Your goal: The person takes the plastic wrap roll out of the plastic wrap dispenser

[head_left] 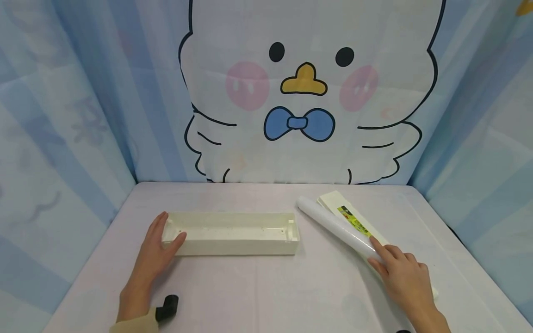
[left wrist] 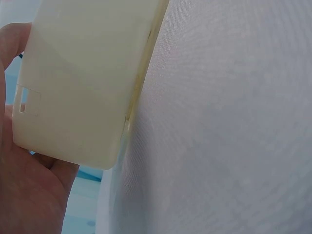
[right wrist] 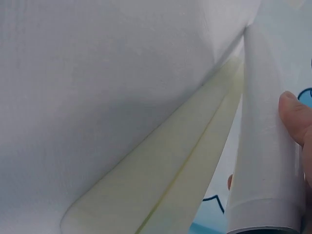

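Observation:
At the left of the table in the head view, my left hand (head_left: 151,253) holds the left end of a long cream plastic box (head_left: 233,248), thumb at the front rim and fingers round the far side. The box has its top side open and its inside shows. My right hand (head_left: 403,274) grips the near end of a white roll of plastic film (head_left: 335,224), thumb and fingers on either side of it. Beneath and beside the roll lies a long cream lid (head_left: 336,200) with a yellow-green label (head_left: 354,220). The right wrist view shows the roll tilted, its near end raised off the lid (right wrist: 165,156).
A white cloth (head_left: 266,291) covers the table. Behind it hangs a curtain (head_left: 308,157) with a cartoon chick, and blue-white curtains (head_left: 50,138) flank both sides. A black wrist device (head_left: 168,307) sits at my left sleeve (head_left: 135,323).

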Demonstrator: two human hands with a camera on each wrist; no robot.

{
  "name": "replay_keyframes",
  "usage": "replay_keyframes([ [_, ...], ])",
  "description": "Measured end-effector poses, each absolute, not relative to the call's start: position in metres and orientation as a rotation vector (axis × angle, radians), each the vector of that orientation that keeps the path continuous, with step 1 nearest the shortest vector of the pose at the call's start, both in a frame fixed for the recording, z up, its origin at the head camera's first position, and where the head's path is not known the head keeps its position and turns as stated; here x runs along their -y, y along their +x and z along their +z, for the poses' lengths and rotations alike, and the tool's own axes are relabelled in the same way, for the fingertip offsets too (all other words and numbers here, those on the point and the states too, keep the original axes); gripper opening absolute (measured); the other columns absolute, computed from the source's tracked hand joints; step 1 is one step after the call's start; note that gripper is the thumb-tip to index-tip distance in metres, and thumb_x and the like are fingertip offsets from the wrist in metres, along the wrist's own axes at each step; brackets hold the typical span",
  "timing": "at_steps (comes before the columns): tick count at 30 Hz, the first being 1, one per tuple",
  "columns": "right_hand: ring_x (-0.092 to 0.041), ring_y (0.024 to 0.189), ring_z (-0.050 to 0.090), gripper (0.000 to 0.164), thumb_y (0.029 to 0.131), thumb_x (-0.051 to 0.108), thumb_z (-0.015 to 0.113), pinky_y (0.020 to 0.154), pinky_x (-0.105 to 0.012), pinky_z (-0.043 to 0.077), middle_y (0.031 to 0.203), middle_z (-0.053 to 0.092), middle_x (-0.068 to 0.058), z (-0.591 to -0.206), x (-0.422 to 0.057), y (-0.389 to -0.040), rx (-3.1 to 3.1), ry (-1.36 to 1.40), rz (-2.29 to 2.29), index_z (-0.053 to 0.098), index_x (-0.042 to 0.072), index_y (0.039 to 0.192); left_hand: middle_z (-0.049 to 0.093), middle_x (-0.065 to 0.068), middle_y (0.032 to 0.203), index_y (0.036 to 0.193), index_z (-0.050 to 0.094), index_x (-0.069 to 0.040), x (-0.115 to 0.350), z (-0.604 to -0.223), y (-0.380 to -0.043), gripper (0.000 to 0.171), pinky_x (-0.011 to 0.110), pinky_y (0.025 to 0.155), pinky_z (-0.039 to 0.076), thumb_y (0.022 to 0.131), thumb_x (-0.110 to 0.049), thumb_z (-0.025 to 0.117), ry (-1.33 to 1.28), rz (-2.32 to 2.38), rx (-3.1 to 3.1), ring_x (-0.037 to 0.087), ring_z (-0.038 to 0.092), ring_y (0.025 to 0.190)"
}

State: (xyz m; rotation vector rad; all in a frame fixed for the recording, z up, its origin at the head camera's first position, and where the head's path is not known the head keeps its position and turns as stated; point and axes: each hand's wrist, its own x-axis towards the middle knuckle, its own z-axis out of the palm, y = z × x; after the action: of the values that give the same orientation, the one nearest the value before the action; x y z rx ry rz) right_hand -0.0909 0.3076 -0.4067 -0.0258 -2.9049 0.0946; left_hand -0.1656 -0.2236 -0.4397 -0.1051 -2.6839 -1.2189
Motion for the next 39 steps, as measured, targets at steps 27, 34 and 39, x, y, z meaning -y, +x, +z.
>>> replay_keyframes([
  [27, -0.031, 0.071, 0.061, 0.064, 0.089, 0.025, 0.078, 0.061, -0.051, 0.053, 0.109, 0.064, -0.018, -0.416, -0.285, -0.075, 3.037, 0.154, 0.201, 0.054, 0.003, 0.144, 0.016, 0.029, 0.161, 0.157, 0.019, 0.007, 0.225, -0.438, -0.166, 0.085, 0.066, 0.114, 0.018, 0.099, -0.037, 0.064, -0.083, -1.24, 2.714, 0.048, 0.015, 0.147],
  [34, -0.024, 0.072, 0.057, 0.071, 0.09, 0.028, 0.077, 0.067, -0.048, 0.054, 0.113, 0.062, -0.017, -0.419, -0.282, -0.076, 3.152, 0.111, 0.234, 0.047, 0.003, 0.15, 0.016, 0.029, 0.161, 0.157, 0.019, 0.007, 0.225, -0.438, -0.166, 0.086, 0.066, 0.115, 0.018, 0.099, -0.037, 0.064, -0.086, -1.246, 2.714, 0.048, 0.015, 0.147],
  [39, -0.025, 0.076, 0.059, 0.072, 0.09, 0.028, 0.077, 0.069, -0.049, 0.055, 0.114, 0.062, -0.016, -0.419, -0.28, -0.075, 3.159, 0.108, 0.229, 0.046, 0.003, 0.15, 0.016, 0.029, 0.161, 0.157, 0.017, 0.007, 0.225, -0.439, -0.166, 0.088, 0.066, 0.114, 0.019, 0.098, -0.038, 0.064, -0.092, -1.248, 2.719, 0.049, 0.016, 0.147],
])
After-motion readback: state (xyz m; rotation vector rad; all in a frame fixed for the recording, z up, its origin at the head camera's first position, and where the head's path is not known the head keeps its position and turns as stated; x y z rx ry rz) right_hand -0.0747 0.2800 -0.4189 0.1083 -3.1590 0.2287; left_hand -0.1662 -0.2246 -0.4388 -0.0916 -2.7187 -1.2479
